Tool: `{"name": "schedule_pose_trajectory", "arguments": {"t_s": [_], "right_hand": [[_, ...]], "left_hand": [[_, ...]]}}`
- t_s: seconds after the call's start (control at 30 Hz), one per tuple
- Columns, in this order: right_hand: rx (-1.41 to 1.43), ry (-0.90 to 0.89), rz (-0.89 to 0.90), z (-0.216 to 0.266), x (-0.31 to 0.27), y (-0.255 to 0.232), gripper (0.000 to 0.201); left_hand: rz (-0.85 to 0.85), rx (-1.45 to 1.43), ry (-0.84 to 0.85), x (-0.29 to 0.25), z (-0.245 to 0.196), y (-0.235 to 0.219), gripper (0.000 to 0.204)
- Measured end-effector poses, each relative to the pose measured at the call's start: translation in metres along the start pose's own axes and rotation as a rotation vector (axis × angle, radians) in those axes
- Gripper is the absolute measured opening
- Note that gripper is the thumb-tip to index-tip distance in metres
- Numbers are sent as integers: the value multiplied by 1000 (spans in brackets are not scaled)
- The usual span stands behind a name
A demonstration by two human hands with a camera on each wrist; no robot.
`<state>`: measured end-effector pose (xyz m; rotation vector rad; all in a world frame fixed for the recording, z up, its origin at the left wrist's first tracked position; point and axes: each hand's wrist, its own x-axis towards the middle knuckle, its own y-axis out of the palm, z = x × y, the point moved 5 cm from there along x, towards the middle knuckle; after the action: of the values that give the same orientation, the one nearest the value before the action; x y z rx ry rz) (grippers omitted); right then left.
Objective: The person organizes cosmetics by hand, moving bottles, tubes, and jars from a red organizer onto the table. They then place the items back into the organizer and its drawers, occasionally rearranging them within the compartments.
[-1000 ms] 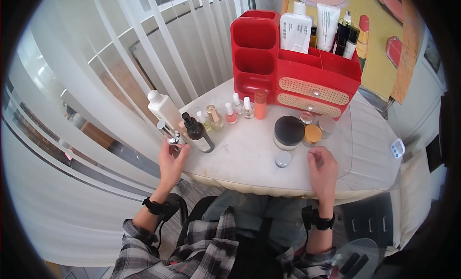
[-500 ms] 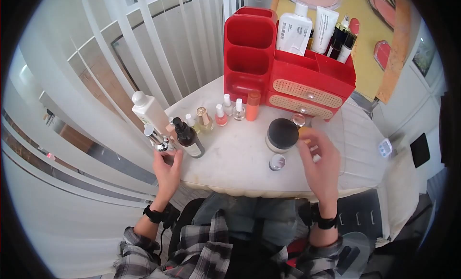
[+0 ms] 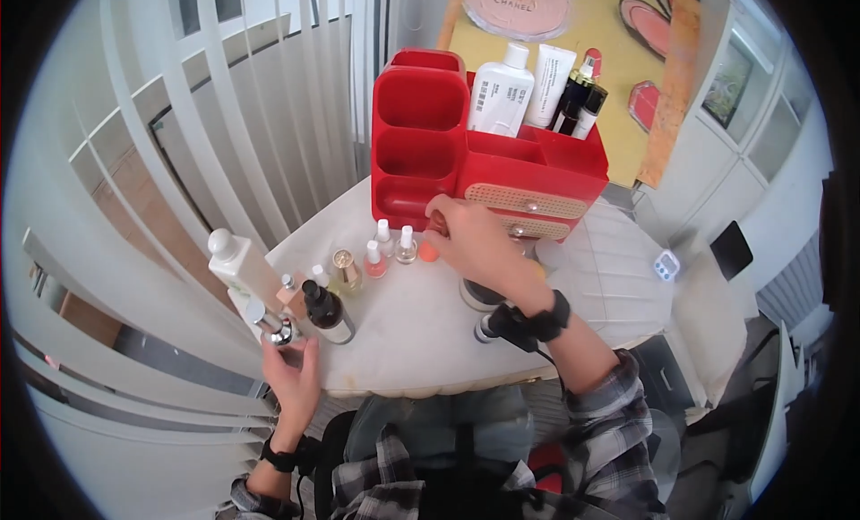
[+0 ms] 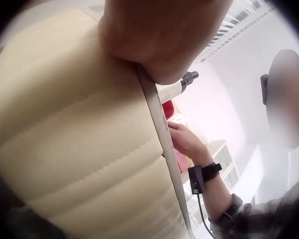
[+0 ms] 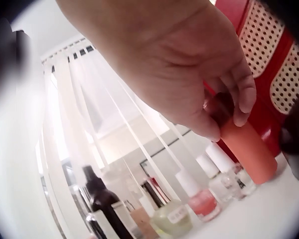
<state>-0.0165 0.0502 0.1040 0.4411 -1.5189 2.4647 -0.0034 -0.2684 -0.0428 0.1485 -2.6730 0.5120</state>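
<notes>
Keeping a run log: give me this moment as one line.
left hand: fingers round silver-topped bottle | right hand: grips orange bottle by its top | red organizer: just beyond orange bottle

The grip [image 5: 189, 64] pinches an orange bottle [image 5: 249, 152] near its dark translucent cap [image 5: 219, 108], thumb on one side, fingers on the other. Below the grip, small white-capped bottles [image 5: 224, 187] are near the orange one, with a coral polish bottle [image 5: 204, 204] beside them. Farther below and left are a pale yellow-green bottle [image 5: 172, 219] and a dark bottle [image 5: 107, 206] with a black top. Right of the grip, a red organizer [image 5: 264, 94] shows perforated panels [image 5: 260, 37].
</notes>
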Motion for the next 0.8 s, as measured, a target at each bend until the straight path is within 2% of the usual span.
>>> {"name": "schedule_pose_trajectory", "arguments": {"t_s": [0.03, 0.1, 0.13, 0.23, 0.37, 0.47, 0.63, 0.8], "right_hand": [[-14, 6, -5, 8, -5, -19, 24], [101, 46, -194, 25, -16, -73, 24], [63, 70, -304, 28, -20, -101, 25], [70, 35, -631, -3, -16, -166, 29], [-62, 31, -673, -38, 10, -198, 31], [-65, 10, -539, -62, 34, -185, 33], [-26, 48, -478, -81, 55, -170, 37], [-175, 69, -307, -79, 64, -156, 37]], "left_hand": [[6, -15, 4, 1, -1, -1, 41], [6, 4, 50, 0, -7, -2, 43], [19, -8, 71, 0, -4, -1, 44], [-23, -89, 2, -2, -4, -1, 34], [-1, -65, -16, -2, -4, -1, 32], [7, -59, 52, -1, -2, 0, 43], [27, -62, 61, -1, -4, -1, 42], [17, -108, 48, -1, -7, -1, 42]]}}
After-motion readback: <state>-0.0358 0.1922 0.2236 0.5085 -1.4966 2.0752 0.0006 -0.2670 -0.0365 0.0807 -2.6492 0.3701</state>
